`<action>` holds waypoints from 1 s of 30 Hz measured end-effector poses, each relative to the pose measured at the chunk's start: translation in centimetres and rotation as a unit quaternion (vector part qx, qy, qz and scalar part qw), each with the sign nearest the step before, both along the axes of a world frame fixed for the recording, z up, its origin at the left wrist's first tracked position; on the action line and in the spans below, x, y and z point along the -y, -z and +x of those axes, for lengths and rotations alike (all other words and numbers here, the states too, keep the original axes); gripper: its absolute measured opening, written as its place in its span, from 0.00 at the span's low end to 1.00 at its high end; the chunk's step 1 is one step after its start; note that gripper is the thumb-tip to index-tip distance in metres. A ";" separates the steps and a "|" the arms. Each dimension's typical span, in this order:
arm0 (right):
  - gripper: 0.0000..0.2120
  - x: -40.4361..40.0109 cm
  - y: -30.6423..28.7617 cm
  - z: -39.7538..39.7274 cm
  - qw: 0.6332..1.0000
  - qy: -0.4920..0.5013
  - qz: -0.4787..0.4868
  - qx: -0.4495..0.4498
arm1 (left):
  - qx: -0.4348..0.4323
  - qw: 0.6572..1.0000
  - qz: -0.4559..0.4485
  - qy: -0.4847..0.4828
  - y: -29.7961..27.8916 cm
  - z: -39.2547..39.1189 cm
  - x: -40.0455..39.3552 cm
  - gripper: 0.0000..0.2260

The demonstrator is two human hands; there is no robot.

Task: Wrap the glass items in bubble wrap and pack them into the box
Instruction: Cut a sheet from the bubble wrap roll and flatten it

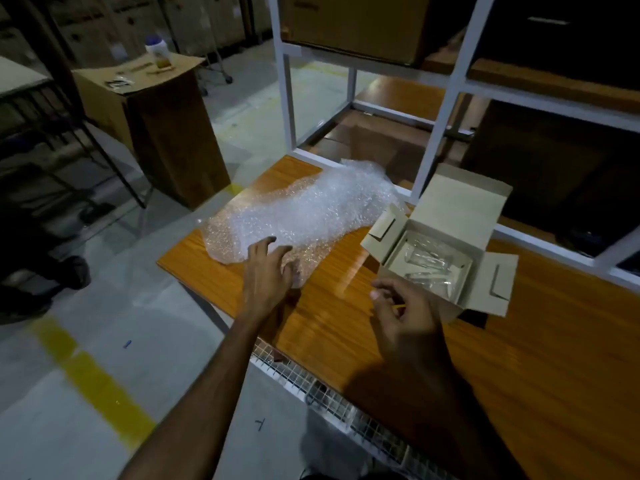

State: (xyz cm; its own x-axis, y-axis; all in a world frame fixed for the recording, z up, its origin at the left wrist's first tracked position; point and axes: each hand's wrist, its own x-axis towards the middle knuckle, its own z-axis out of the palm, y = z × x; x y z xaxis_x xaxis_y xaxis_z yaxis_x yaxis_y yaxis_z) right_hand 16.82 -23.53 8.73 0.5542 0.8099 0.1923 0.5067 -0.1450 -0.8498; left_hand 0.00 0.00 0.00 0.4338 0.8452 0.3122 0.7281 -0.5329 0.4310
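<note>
A crumpled sheet of clear bubble wrap lies on the orange wooden table, reaching toward its far left corner. My left hand rests on the sheet's near edge with fingers spread and slightly bent. To the right stands a small open cardboard box with its flaps folded out. Inside it lie clear glass items, which look wrapped in plastic. My right hand hovers just in front of the box, fingers curled, pinching a thin yellow band.
A white metal shelf frame rises behind the table with boxes on it. On the floor at left, a tall cardboard box carries a bottle. Wire mesh runs under the table's near edge. Yellow floor line at left.
</note>
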 end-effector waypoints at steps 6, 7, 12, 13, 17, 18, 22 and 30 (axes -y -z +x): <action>0.09 -3.0 -0.4 2.4 1.000 -0.021 -0.007 -0.022 | -0.101 0.994 -0.030 -0.032 -1.5 3.7 -4.5 0.29; 0.09 -3.4 -0.3 2.8 0.999 -0.027 -0.004 -0.026 | -0.115 0.992 -0.033 -0.031 -1.4 4.0 -5.3 0.31; 0.08 -4.8 1.1 5.0 0.999 -0.035 0.001 -0.027 | -0.170 0.983 -0.059 -0.048 -1.5 5.3 -8.3 0.23; 0.08 -4.9 1.4 5.3 0.999 -0.035 0.008 -0.020 | -0.171 0.983 -0.048 -0.053 -1.3 5.5 -8.6 0.16; 0.08 -5.6 2.1 6.1 0.999 -0.041 0.017 -0.002 | -0.140 0.988 -0.045 -0.056 -0.3 5.5 -8.6 0.05; 0.08 -5.8 2.3 6.3 0.999 -0.043 0.015 -0.003 | -0.120 0.989 -0.058 -0.057 -0.2 5.4 -8.6 0.05; 0.08 -6.6 3.0 6.5 0.998 -0.056 0.012 -0.017 | -0.123 0.982 -0.129 -0.056 -0.1 5.8 -7.5 0.30; 0.08 -7.9 2.7 6.4 0.998 -0.065 -0.005 -0.007 | -0.128 0.988 -0.080 -0.038 1.4 7.1 -0.1 0.15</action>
State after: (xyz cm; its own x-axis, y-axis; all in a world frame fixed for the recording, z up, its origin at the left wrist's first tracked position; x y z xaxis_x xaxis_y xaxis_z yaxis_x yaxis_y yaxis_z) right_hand 23.22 -15.58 5.98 0.4467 0.8771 0.1767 0.5106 -0.0877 -0.8553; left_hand 7.11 0.09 -1.44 0.4142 0.9081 0.0614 0.8595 -0.4124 0.3020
